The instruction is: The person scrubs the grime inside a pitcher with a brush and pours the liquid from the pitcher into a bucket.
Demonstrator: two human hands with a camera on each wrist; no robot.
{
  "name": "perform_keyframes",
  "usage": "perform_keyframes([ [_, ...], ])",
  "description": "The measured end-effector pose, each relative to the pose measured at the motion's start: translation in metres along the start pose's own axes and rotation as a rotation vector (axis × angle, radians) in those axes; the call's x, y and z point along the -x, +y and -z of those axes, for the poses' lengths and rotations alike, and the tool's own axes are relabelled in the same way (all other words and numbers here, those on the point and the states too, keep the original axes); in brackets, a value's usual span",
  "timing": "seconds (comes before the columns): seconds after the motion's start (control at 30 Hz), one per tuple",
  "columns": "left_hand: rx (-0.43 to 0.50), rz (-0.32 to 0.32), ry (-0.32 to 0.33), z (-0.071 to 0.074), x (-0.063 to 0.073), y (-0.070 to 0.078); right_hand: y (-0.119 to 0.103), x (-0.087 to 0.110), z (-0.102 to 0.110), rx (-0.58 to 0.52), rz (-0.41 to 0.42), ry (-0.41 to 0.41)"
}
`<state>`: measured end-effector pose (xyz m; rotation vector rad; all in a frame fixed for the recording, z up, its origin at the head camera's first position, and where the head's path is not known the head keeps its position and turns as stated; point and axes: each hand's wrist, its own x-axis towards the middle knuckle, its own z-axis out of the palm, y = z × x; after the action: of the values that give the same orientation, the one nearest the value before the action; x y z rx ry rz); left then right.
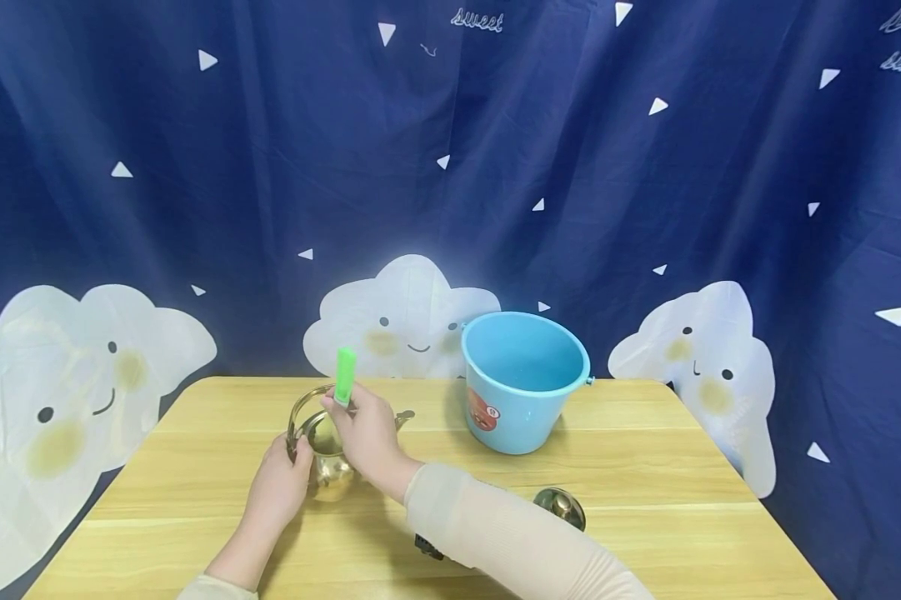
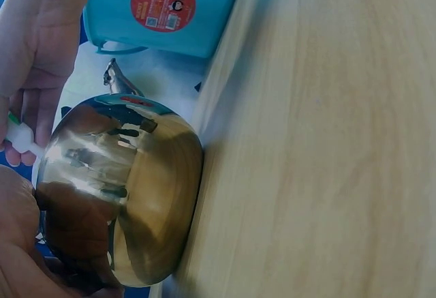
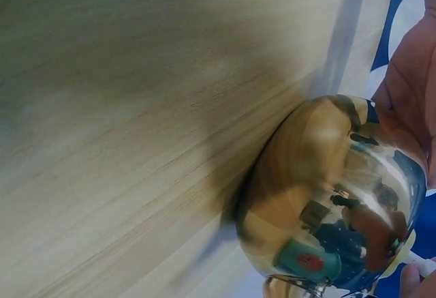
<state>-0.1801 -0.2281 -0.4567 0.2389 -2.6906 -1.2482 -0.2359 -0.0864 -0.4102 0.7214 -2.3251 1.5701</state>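
A shiny gold-coloured metal teapot [image 1: 333,477] stands on the table without its lid, spout to the right. My left hand [image 1: 279,483] holds its left side near the base of the arched handle, thumb by the rim. Over the opening, my right hand [image 1: 371,433] grips a brush with a green handle [image 1: 345,377] and white neck [image 2: 20,138]. The brush's lower end goes down into the teapot, where its head is mostly hidden. In the right wrist view, the rounded teapot body [image 3: 327,202] mirrors the bucket and table.
A light blue bucket [image 1: 510,417] with a red sticker stands at the back right of the wooden table [image 1: 645,450]. The teapot's knobbed lid [image 1: 561,507] lies right of my right forearm. Behind the table hangs a dark blue curtain [image 1: 390,192] with white clouds.
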Motion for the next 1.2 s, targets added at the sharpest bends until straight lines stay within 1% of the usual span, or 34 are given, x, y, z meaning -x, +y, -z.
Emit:
perform_keyframes([
  [0.2,0.005,0.002,0.005,-0.0006,-0.0007,-0.0002,-0.0016,-0.0001,0.0005,0.031,-0.003,-0.004],
  [0.5,0.001,0.005,0.002,-0.0007,-0.0008,-0.0002,-0.0039,-0.0009,0.0002,0.067,-0.041,-0.02],
  [0.7,-0.003,-0.002,0.017,-0.0007,-0.0013,-0.0008,-0.0039,-0.0026,-0.0016,0.078,-0.054,-0.037],
  [0.93,0.047,0.006,-0.018,0.0,-0.0011,-0.0005,-0.0042,-0.0041,-0.0031,0.08,-0.058,-0.059],
  [1.2,0.037,-0.003,-0.012,-0.0001,-0.001,0.0,-0.0059,-0.005,-0.003,0.098,-0.051,-0.072],
])
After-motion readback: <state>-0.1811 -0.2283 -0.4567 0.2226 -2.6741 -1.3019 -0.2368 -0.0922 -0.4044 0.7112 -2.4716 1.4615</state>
